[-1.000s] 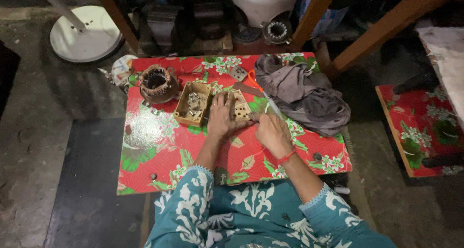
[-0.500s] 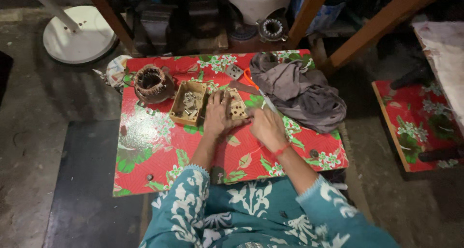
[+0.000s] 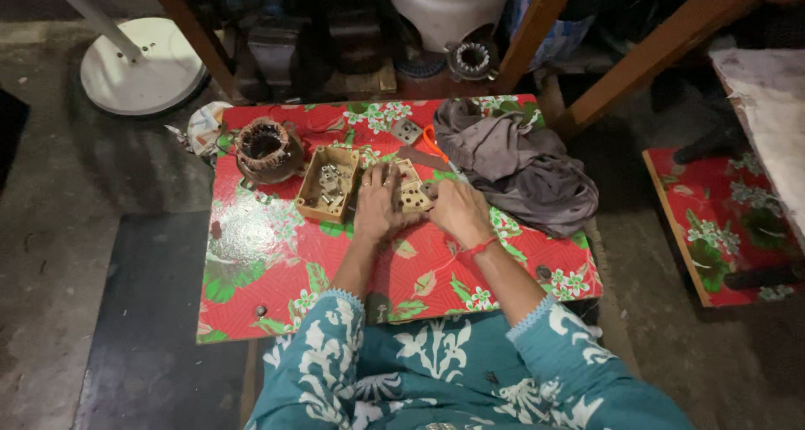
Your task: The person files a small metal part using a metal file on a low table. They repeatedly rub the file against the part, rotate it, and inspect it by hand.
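Seen from above, a low desk covered in red oilcloth with green and white flowers stands on a grey concrete floor. A person in a teal top with white floral print sits at the near edge, both forearms reaching onto it.

Near the middle of the desk lies a small tan perforated block, studded with pale dots. The left hand lies flat over the block's left part, fingers spread and pointing away, a ring on one finger. The right hand, with a red thread at the wrist, rests against the block's right and near side with its fingers curled toward it; whether this grip actually pinches the block cannot be told. The block sits between the two hands, touching both.

Just left of the left hand is an open wooden box holding small metal pieces, perhaps screws. Farther left stands a round brown motor winding, hollow in the middle. Far right on the desk a crumpled grey cloth lies in a heap, with an orange-handled tool partly beside it.

Beyond the desk, a white round stand base sits on the floor at far left.
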